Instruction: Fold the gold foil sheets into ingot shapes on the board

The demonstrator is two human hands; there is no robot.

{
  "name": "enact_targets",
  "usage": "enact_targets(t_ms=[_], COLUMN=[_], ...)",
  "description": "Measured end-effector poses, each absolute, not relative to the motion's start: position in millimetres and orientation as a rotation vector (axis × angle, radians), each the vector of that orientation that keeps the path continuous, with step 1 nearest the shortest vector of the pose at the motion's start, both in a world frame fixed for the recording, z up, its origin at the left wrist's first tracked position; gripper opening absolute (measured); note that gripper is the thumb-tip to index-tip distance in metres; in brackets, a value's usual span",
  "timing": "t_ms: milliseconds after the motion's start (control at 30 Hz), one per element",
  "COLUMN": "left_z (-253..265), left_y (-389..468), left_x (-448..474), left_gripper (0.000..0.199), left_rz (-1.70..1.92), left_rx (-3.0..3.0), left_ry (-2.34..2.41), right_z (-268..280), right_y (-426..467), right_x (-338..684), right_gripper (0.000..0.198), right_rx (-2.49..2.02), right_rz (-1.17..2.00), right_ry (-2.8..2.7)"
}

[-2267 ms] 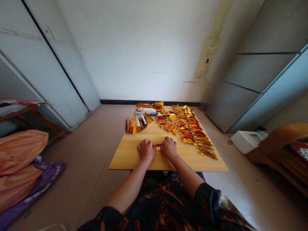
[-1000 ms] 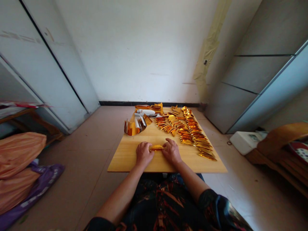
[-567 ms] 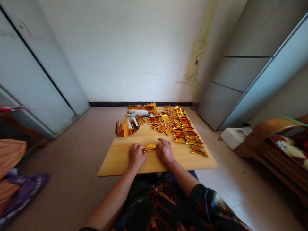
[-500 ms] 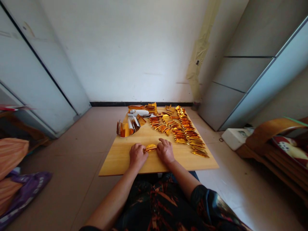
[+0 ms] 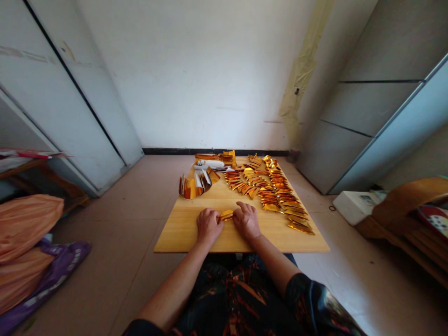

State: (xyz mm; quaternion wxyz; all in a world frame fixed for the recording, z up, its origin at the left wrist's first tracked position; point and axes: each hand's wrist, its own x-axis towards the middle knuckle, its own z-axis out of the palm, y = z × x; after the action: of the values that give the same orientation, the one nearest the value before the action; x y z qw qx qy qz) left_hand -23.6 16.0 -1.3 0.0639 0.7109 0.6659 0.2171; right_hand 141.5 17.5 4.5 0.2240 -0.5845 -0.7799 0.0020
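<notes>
One gold piece (image 5: 226,215) is pinched at its ends by the left hand (image 5: 209,225) and the right hand (image 5: 247,221), near the front edge of the desk (image 5: 178,233), probably so it's kept steady. Folded pieces (image 5: 281,185) are lined up rightward, likely just to be out of the way.

Dark printed shirt, loose sleeves, bare forearms.
The shirt (image 5: 241,298) is near-black, scattered with rust-orange and reddish streaks, some long and pointed like leaves, thickest down the middle of the front. The right sleeve (image 5: 315,301) is wide, ends about the elbow, and has a bluish line and a pale, whitish-green patch with a soft sheen. Of the left sleeve (image 5: 143,328) only a dark edge shows. Left hand (image 5: 209,225) and right hand (image 5: 247,221) are ungloved. Dark blue cloth (image 5: 291,257) peeps out past the shirt.
</notes>
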Motion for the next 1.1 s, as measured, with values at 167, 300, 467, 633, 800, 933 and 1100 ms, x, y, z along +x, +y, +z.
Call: enact_targets(t_ms=[167, 300, 467, 633, 800, 933, 1100], left_z=[-1, 1, 7, 8, 4, 3, 4], left_y=[16, 17, 19, 18, 17, 16, 17], left_x=[-22, -20, -14, -3, 4, 9, 10], left_gripper=[0.016, 0.016, 0.017, 0.037, 0.042, 0.037, 0.035], left_rz=[0.64, 0.645, 0.651, 0.796, 0.828, 0.807, 0.801], left_rx=[2.14, 2.133, 2.138, 2.22, 2.225, 2.22, 2.213], left_ry=[2.013, 2.015, 1.971, 1.841, 1.784, 1.769, 1.773], right_z=[1, 0, 7, 18, 21, 19, 17], right_y=[22, 26, 22, -3, -34, -36, -24], right_x=[142, 142, 146, 174, 225, 252, 260], right_gripper=[0.016, 0.016, 0.015, 0.013, 0.016, 0.017, 0.016], right_rx=[-1.573, -1.577, -1.579, -1.552, -1.733, -1.857, -1.89], right_rz=[-0.04, -0.073, -0.123, -0.343, -0.523, -0.579, -0.597], right_ry=[-2.186, -2.194, -2.186, -2.111, -1.948, -1.877, -1.855])
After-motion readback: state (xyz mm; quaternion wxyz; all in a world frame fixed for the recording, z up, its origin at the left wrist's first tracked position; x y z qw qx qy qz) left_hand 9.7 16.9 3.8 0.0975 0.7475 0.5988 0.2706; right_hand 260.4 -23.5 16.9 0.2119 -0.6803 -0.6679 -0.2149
